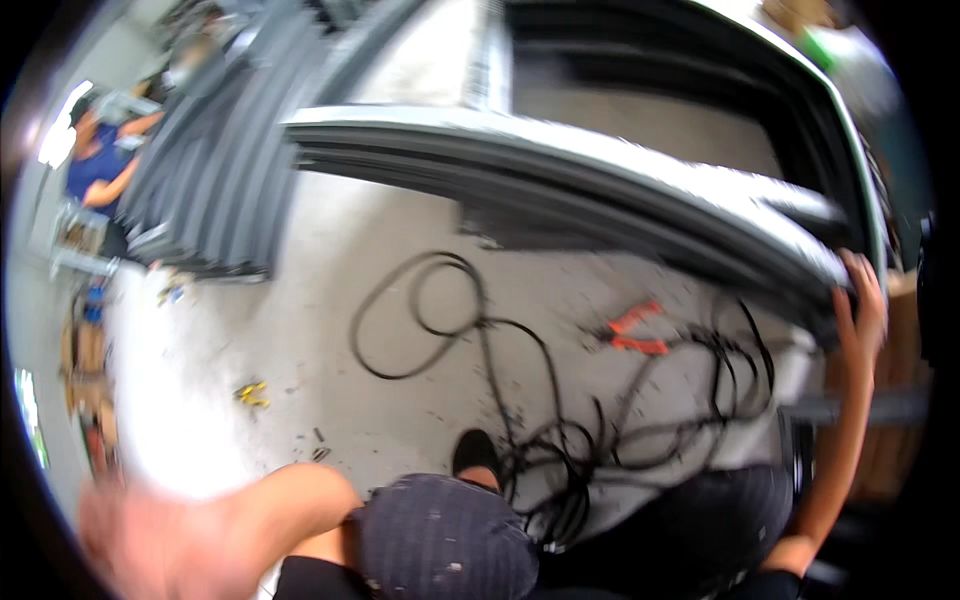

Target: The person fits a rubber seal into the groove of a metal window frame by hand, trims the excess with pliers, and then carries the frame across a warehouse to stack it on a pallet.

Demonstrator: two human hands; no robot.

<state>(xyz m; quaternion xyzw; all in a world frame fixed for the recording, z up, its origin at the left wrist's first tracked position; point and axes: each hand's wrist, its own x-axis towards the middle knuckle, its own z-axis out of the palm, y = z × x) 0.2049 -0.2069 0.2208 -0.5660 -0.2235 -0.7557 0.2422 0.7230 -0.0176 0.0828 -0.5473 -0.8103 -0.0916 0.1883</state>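
My right hand (862, 292) reaches up at the far right and grips the end of a long grey metal frame (560, 170) that spans the view. My left hand (150, 545) is a blurred shape at the lower left, away from the frame, and whether it holds anything cannot be told. Below the frame, tangled black cables (560, 440) lie on the pale concrete floor (300, 330), with orange-handled pliers (632, 332) among them. My knee in dark checked cloth (440, 535) and a black shoe (475, 455) show at the bottom.
A stack of dark grey metal profiles (215, 190) leans at the upper left. A person in a blue top (100, 165) works at the far left. Small yellow bits (252, 394) lie on the floor. A wooden piece (890, 440) stands at the right.
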